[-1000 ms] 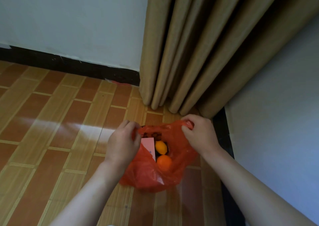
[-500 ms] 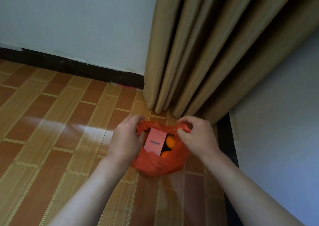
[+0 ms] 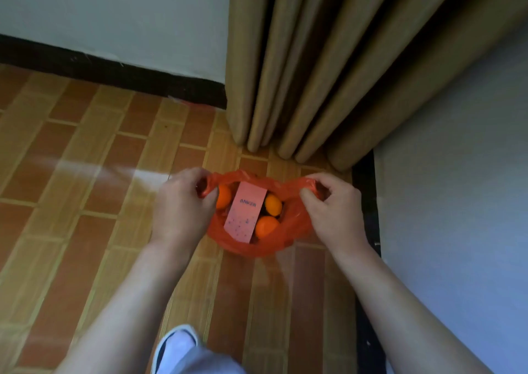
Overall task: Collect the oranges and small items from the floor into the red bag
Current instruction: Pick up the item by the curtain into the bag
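The red plastic bag (image 3: pixel 288 232) sits on the tiled floor near the room's corner, its mouth spread wide. My left hand (image 3: pixel 183 206) pinches the bag's left rim. My right hand (image 3: pixel 333 210) pinches the right rim. Inside stands a pink box marked ANKER (image 3: pixel 245 212), tilted slightly. One orange (image 3: pixel 223 196) lies left of the box, partly behind my left thumb. Two more oranges lie to its right, one (image 3: pixel 273 204) above the other (image 3: pixel 266 226).
Tan curtains (image 3: pixel 328 68) hang to the floor just behind the bag. A black skirting board (image 3: pixel 364 202) and a pale wall (image 3: pixel 457 202) run close along the right. A slipper (image 3: pixel 175 345) shows at the bottom. Tiled floor (image 3: pixel 71 190) stretches out to the left.
Both hands have pulled the bag's rims further apart, so the mouth is wider and a third orange shows left of the box. The view has shifted back slightly.
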Motion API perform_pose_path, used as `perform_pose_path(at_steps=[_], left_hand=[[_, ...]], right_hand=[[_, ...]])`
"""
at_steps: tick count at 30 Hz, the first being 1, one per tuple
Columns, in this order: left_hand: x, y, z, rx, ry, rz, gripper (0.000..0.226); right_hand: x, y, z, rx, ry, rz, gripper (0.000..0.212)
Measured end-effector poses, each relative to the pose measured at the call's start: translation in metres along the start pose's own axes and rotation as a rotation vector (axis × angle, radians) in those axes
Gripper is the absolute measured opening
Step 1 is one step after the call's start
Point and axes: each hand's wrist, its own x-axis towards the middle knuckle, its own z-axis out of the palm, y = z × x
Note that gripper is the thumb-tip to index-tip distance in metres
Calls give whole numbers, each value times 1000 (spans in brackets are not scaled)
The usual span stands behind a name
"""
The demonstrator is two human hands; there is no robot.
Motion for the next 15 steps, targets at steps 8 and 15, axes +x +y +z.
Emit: perform_pose_path(at_steps=[8,15], left_hand=[[-40,70,-106,41,-83,-5,6],[-54,170,-237,43,-57,-25,2]], right_hand=[[-83,-82,-51,28,37,156,18],[-107,-211,-146,-12,57,139,23]])
